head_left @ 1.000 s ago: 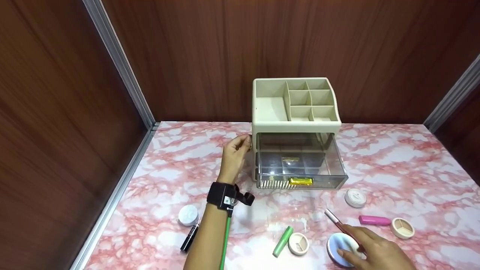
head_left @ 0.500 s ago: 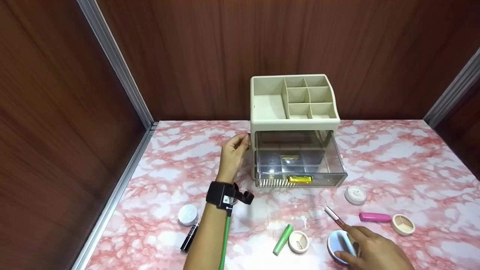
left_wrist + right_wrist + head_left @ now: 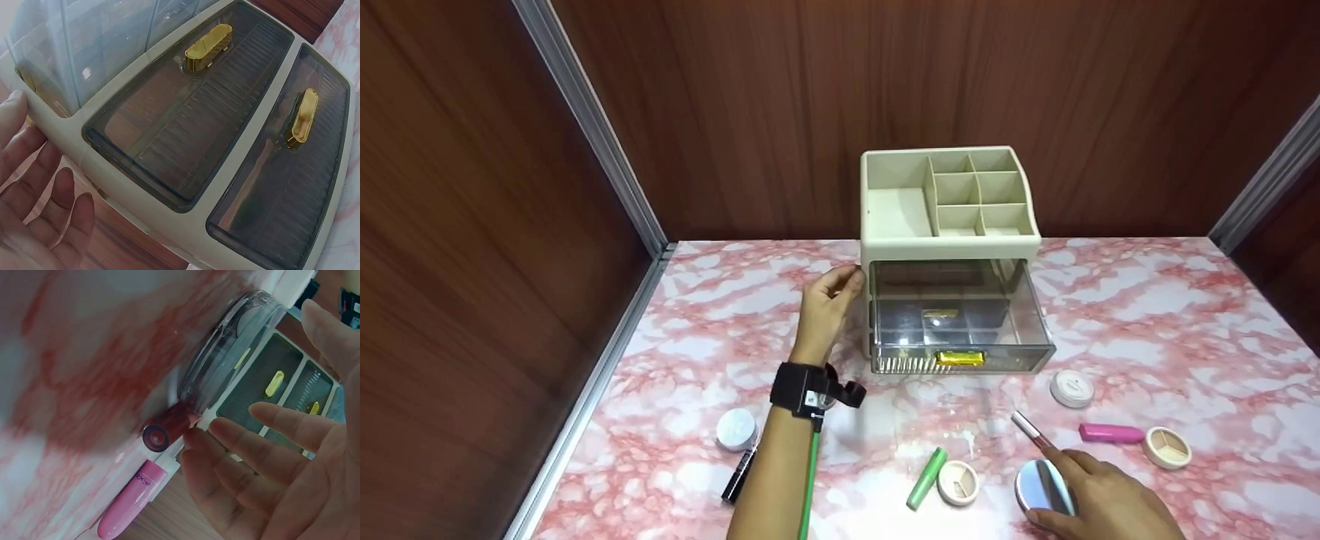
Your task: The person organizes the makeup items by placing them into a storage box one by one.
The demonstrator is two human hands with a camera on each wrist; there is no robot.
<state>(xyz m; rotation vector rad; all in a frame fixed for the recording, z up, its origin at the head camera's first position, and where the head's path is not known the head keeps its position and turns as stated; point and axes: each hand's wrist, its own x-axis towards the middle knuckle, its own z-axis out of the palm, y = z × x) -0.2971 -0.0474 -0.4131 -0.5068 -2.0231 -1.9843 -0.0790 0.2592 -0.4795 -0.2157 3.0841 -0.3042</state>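
At the back centre stands a cream drawer organizer [image 3: 950, 244], its smoky top drawer [image 3: 960, 330] pulled out. My left hand [image 3: 829, 304] pinches the organizer's left front edge between thumb and index finger. In the left wrist view its other fingers [image 3: 63, 188] hang free beside the frame. Low on the right, my right hand [image 3: 1110, 499] reaches over a round mirror compact [image 3: 1039, 491], thumb by its near rim. Its fingertips lie against a dark red lip gloss tube [image 3: 1026, 425]; in the right wrist view that tube [image 3: 169, 427] lies beside the clear-edged compact [image 3: 225, 354].
Around the right hand lie a pink tube [image 3: 1110, 433], a three-part palette [image 3: 1168, 448] and a white round jar [image 3: 1072, 388]. A green tube [image 3: 926, 478] lies beside another palette [image 3: 958, 482]. Near the left forearm are a white jar [image 3: 736, 429] and a black tube [image 3: 735, 484].
My right hand has shifted slightly over the compact, and the reflection in its mirror has changed. My left hand stays at the organizer's edge. The head view has tilted slightly.
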